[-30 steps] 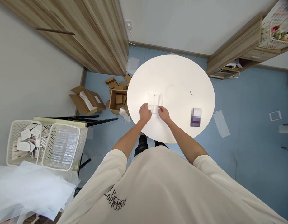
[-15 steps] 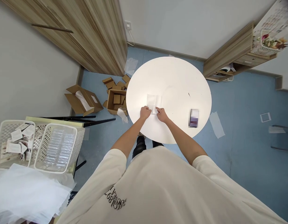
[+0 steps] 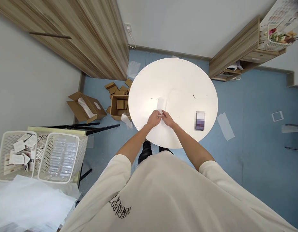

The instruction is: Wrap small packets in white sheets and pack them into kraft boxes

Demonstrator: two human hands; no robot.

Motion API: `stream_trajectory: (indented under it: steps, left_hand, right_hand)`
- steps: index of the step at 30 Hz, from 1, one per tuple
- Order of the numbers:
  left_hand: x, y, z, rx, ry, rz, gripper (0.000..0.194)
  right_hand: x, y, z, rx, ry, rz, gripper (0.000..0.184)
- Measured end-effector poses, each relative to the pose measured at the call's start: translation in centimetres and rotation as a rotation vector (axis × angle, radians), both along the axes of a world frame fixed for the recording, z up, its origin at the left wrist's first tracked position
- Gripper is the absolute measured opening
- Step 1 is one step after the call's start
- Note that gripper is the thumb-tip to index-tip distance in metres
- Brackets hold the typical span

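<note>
A narrow, folded piece of thin white sheet (image 3: 161,103) is on the round white table (image 3: 177,72), its near end between my two hands. My left hand (image 3: 154,118) has its fingers closed on the left side of that end. From the right, my right hand (image 3: 167,118) pinches the same end, the fingertips of both hands almost meeting. Whether the sheet is paper or soft foam wrap, I cannot tell. A blurred-out white and purple item (image 3: 199,120) lies at the right side of the table.
Left of the table, an open carton (image 3: 120,108) holds small brown boxes, with more scattered behind it. Another open carton (image 3: 87,108) stands farther left. A side table bears white baskets (image 3: 59,158) and a stack of white sheets (image 3: 35,203). A wooden cabinet (image 3: 235,48) stands back right.
The sheet was wider and lay flat with my fingers pressing its near part. Now it is folded into a narrow strip, and my hands have come together at its near end.
</note>
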State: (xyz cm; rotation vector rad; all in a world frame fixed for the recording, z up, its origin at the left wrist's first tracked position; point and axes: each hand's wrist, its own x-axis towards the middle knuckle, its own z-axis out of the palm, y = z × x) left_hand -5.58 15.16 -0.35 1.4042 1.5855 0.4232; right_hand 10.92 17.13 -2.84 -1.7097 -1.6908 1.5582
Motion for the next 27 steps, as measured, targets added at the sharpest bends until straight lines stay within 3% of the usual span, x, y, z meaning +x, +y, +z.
stream_trajectory:
  steps: [3, 6, 9, 11, 14, 16, 22, 27]
  left_hand:
    - [-0.2, -0.5, -0.3, 0.06, 0.043, -0.129, 0.037]
    - [-0.5, -1.0, -0.4, 0.131, 0.091, -0.247, 0.049]
    - [-0.5, -0.9, -0.2, 0.133, 0.15, -0.325, 0.059]
    - [-0.4, -0.6, 0.2, 0.079, 0.18, -0.324, 0.066]
    - [-0.4, -0.1, 0.7, 0.026, 0.165, -0.306, 0.072]
    - [-0.5, -0.1, 0.8, 0.025, 0.12, -0.293, 0.072]
    - [-1.3, -2.1, 0.3, 0.055, 0.013, -0.164, 0.072]
    - [-1.5, -3.2, 0.3, 0.123, 0.133, -0.358, 0.071]
  right_hand:
    - [0.1, 0.6, 0.0, -0.15, 0.085, -0.066, 0.077]
    - [0.2, 0.9, 0.2, -0.203, 0.121, -0.09, 0.078]
    - [0.3, 0.3, 0.6, -0.131, 0.042, -0.12, 0.074]
    - [0.3, -0.5, 0.9, 0.032, -0.09, -0.113, 0.067]
    - [0.4, -1.3, 1.3, 0.3, -0.246, 0.054, 0.061]
    - [0.6, -1.5, 1.4, 0.373, -0.297, 0.207, 0.066]
    - [1.3, -1.5, 1.0, 0.386, -0.385, 0.403, 0.069]
    - [1.2, -2.1, 0.7, 0.401, -0.379, 0.415, 0.066]
